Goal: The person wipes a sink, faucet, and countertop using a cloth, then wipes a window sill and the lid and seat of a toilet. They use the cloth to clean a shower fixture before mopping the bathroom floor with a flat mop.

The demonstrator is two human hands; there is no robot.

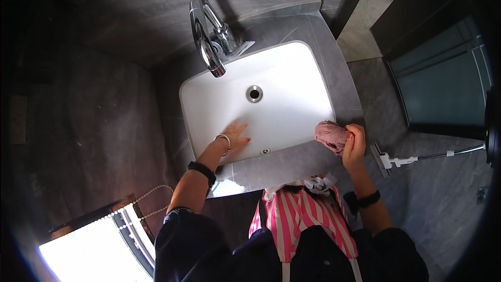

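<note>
My left hand (235,139), with a bracelet at the wrist, reaches over the near left part of a white rectangular sink basin (289,82). Its fingers are spread and hold nothing; whether they touch the basin is hard to tell. At the basin's near right corner, my right hand (354,145) grips a bunched pinkish-brown cloth (332,136). A round metal drain (254,93) lies in the basin's floor, with a small overflow fitting (265,151) at the near wall. The chrome gooseneck faucet (203,39) rises behind the basin, its spout over the rim.
Grey stone-look countertop (340,82) frames the basin, with a low backsplash (282,9) behind. On the right a mop (395,160) with a white head joint leans near a dark-framed glass panel (442,90). A bead chain (152,190) hangs by the bright window (98,246) at lower left.
</note>
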